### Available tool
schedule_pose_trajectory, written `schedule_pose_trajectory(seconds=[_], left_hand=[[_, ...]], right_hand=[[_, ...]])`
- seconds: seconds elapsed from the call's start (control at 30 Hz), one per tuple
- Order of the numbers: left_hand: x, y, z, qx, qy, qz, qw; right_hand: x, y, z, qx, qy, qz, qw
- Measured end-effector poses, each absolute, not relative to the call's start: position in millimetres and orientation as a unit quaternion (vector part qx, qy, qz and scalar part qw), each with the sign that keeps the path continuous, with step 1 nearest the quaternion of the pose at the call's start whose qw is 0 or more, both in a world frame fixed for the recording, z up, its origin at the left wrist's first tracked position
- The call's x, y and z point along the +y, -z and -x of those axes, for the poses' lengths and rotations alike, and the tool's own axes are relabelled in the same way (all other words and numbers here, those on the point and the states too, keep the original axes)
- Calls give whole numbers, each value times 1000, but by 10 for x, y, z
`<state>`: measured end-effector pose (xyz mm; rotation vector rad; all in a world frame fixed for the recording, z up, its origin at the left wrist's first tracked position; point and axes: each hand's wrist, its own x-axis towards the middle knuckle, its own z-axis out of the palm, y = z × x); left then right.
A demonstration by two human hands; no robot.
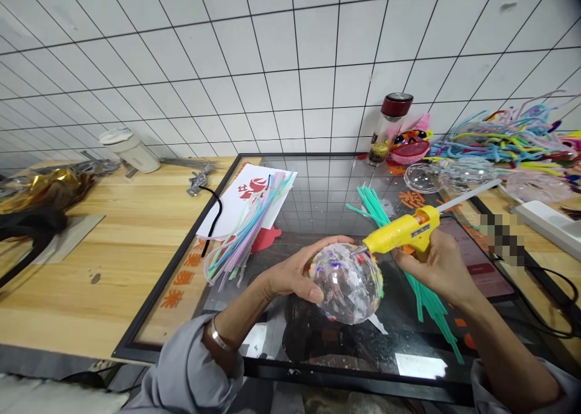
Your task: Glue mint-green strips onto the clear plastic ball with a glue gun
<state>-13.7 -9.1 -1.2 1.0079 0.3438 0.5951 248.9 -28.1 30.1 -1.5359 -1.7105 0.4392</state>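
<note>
My left hand (295,275) is wrapped round a clear plastic ball (347,284) filled with coloured scraps, holding it above a black glass panel (313,214). My right hand (436,266) grips a yellow hot glue gun (403,232) by its handle. The gun's nozzle touches the top of the ball. A white glue stick juts from the back of the gun. Green pipe cleaners (399,244) lie on the panel under my right hand.
A bundle of pastel pipe cleaners (247,232) lies on white paper at the panel's left. Clear half shells (422,177), a red-capped jar (388,129) and a heap of coloured pipe cleaners (508,135) sit at the back right. A white power strip (549,223) lies on the right.
</note>
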Motion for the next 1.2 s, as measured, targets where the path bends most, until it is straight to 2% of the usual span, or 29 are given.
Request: schedule_pose_trajectory(seconds=[0.33,1.2], left_hand=[[-101,51,155,158,-279,-455,831],[-83,68,145,157,-285,-412,851]], right_hand=[[-303,-249,-2511,-666,-235,594,385],[-301,-290,-2462,-653,-244,592,404]])
